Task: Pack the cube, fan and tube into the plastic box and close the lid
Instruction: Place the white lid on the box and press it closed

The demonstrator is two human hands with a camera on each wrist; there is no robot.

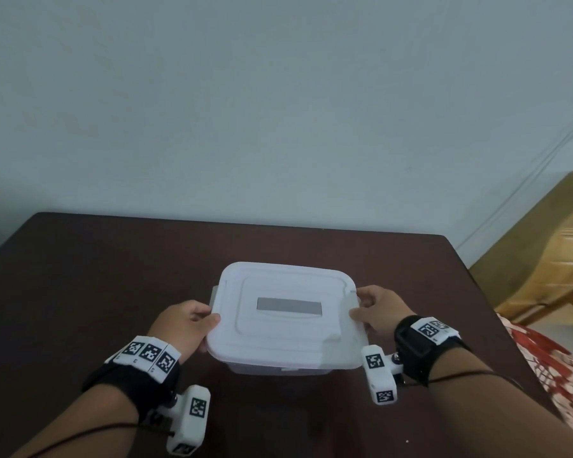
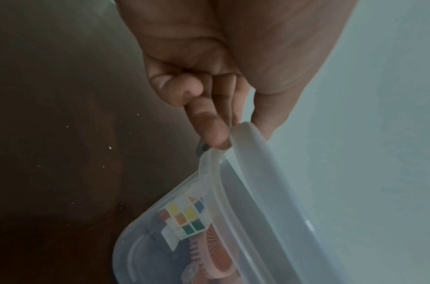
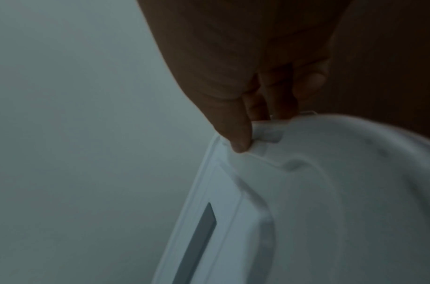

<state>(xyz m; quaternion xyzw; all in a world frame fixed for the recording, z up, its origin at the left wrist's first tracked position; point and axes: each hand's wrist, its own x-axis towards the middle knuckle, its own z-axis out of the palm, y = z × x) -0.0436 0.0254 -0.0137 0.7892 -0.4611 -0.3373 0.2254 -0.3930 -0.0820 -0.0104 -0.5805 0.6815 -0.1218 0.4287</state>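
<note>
While the dark brown wooden table (image 1: 113, 292) is bearing the load, the translucent rectangular plastic box (image 2: 146, 255) is sitting near its middle, under the white rounded-corner plastic lid (image 1: 288, 312). This lid is lying over the box opening; whether it is fully seated cannot be told. The left hand (image 1: 182, 328) is gripping the lid's left edge, thumb on top and fingers (image 2: 209, 124) curling under the rim. The right hand (image 1: 377, 312) is pinching the lid's right edge, thumb (image 3: 236, 130) pressing on top beside a moulded tab, the other fingers tucking beneath. Inside the box, seen through its wall, the multicoloured square-tiled puzzle cube (image 2: 184, 219) is resting against the pink ribbed round fan (image 2: 216, 251). No tube is showing in any view. A grey rectangular label (image 1: 289, 307) is sitting at the lid's centre.
</note>
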